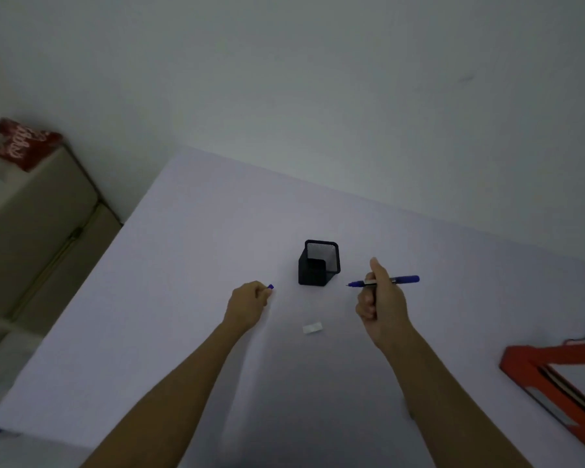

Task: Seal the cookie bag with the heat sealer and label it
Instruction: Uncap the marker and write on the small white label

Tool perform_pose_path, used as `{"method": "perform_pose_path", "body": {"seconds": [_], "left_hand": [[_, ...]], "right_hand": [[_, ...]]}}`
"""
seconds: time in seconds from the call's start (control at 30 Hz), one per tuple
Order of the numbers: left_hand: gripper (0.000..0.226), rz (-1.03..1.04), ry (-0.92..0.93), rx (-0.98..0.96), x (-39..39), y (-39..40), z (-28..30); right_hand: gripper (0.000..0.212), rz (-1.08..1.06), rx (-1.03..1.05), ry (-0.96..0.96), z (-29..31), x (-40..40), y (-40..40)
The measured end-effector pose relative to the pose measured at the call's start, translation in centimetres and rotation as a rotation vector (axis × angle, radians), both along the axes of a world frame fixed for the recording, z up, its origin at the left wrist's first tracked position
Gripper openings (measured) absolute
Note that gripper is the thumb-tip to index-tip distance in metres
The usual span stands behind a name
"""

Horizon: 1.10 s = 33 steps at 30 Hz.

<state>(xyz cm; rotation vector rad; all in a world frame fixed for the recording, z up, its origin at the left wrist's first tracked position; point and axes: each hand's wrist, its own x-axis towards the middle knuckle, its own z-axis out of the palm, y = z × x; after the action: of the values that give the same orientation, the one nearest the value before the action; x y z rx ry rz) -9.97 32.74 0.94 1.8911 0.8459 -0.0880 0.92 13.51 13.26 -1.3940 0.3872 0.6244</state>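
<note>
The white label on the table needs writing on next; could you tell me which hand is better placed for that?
Right. The right hand already grips the uncapped pen, while the left hand only pinches the cap. The label lies between them.

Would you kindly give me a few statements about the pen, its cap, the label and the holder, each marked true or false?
1. The right hand holds the blue pen with its tip bare. True.
2. The pen cap is on the pen. False: the left hand pinches it, apart from the pen.
3. The white label lies on the table between the two hands. True.
4. The black mesh holder lies tipped on its side. False: it stands upright.
5. The red heat sealer sits at the table's left edge. False: it is at the right.
</note>
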Motion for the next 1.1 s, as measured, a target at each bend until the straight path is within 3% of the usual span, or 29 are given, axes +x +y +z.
{"method": "perform_pose_path", "body": {"seconds": [0.33,0.6,0.67,0.77,0.9,1.0,1.1], "left_hand": [[0.040,0.195,0.113,0.159,1.7,-0.3,-4.3],[0.054,0.289,0.142,0.145,2.1,0.7,-4.8],[0.053,0.360,0.087,0.120,2.1,0.4,-4.4],[0.049,0.393,0.000,0.084,1.7,-1.1,-4.2],[0.036,0.277,-0.109,0.045,0.7,-5.0,-4.9],[0.021,0.116,-0.103,0.138,0.4,-7.9,-5.4],[0.017,0.033,-0.121,0.238,0.4,-9.7,-6.2]], "right_hand": [[0.036,-0.055,-0.090,0.082,-2.1,-0.3,-4.2],[0.032,-0.071,-0.053,0.113,-3.8,-0.6,-4.3],[0.030,-0.045,-0.089,0.019,-4.5,-0.8,-4.4],[0.027,0.111,-0.218,-0.293,-6.5,-1.3,-4.9],[0.025,0.562,-0.542,-0.789,-12.1,-2.7,-6.4],[0.024,0.806,-0.613,-0.908,-15.4,-3.1,-6.8],[0.038,0.933,-0.689,-0.900,-16.8,-3.2,-6.9]]}}
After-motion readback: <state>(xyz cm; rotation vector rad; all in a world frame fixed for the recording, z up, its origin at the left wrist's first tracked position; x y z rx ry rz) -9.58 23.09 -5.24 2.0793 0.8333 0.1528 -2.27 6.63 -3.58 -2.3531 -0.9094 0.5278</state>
